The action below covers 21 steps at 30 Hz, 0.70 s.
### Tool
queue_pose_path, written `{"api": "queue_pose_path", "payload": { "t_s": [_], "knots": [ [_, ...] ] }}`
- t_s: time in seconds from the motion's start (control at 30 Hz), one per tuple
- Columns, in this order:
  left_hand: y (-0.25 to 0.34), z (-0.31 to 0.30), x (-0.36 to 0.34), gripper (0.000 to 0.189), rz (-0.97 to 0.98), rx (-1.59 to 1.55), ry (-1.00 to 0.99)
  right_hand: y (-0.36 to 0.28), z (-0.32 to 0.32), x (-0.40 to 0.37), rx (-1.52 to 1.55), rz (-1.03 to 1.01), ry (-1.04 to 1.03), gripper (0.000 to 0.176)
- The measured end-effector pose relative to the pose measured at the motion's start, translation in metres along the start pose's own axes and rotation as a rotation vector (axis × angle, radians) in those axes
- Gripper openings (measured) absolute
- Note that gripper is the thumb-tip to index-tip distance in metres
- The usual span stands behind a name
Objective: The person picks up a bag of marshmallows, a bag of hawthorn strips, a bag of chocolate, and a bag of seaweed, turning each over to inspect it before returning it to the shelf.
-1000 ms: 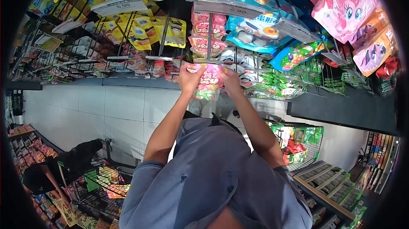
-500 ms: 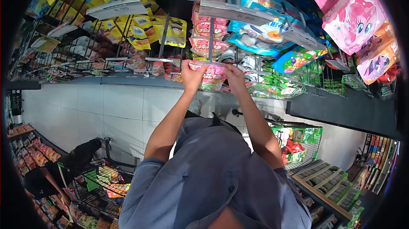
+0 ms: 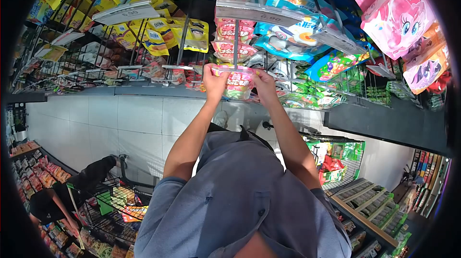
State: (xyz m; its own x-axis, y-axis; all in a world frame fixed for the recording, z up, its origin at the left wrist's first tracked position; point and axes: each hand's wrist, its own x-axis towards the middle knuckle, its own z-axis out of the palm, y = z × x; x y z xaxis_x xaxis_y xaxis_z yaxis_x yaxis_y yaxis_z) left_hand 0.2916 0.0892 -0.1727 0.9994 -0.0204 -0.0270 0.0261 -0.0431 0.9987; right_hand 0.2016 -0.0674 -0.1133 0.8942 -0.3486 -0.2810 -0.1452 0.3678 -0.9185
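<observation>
A pink candy bag (image 3: pixel 236 84) with large printed lettering is stretched between my two hands, near the front end of a display hook. My left hand (image 3: pixel 215 83) is closed on its upper left edge. On the opposite side, my right hand (image 3: pixel 263 85) pinches the upper right edge. Right behind it, more pink bags (image 3: pixel 234 49) of the same look hang in a row on the hook. A price tag holder (image 3: pixel 259 13) reading 6.90 juts out above them.
Yellow bags (image 3: pixel 194 35) hang to the left and blue bags (image 3: pixel 290 35) to the right, among protruding metal hooks. A shopping cart (image 3: pixel 353 162) with goods stands at right. Behind on the left, another person (image 3: pixel 53 205) is beside a second cart (image 3: pixel 108 210).
The pink bag's front now faces me more fully, with more of its lettering showing between my hands. Both hands keep their hold. My view has shifted slightly.
</observation>
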Motion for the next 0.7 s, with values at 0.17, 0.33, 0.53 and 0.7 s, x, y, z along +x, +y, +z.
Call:
{"api": "queue_pose_path", "payload": {
  "t_s": [0.17, 0.33, 0.53, 0.7],
  "knots": [
    [0.019, 0.000, -0.003, 0.044, 0.025, 0.021, 0.042, 0.001, 0.001, 0.002, 0.017, -0.052, 0.007, 0.025],
    [0.021, 0.000, -0.005, 0.042, -0.027, -0.138, 0.052, 0.002, -0.001, 0.004, -0.004, -0.031, -0.011, 0.025],
    [0.029, -0.003, -0.004, 0.042, -0.066, -0.141, 0.039, -0.006, 0.001, 0.005, 0.032, 0.059, 0.002, 0.025],
    [0.028, 0.000, -0.002, 0.040, -0.060, -0.190, 0.036, 0.002, -0.005, 0.011, 0.094, 0.000, -0.023, 0.027]
  ]
}}
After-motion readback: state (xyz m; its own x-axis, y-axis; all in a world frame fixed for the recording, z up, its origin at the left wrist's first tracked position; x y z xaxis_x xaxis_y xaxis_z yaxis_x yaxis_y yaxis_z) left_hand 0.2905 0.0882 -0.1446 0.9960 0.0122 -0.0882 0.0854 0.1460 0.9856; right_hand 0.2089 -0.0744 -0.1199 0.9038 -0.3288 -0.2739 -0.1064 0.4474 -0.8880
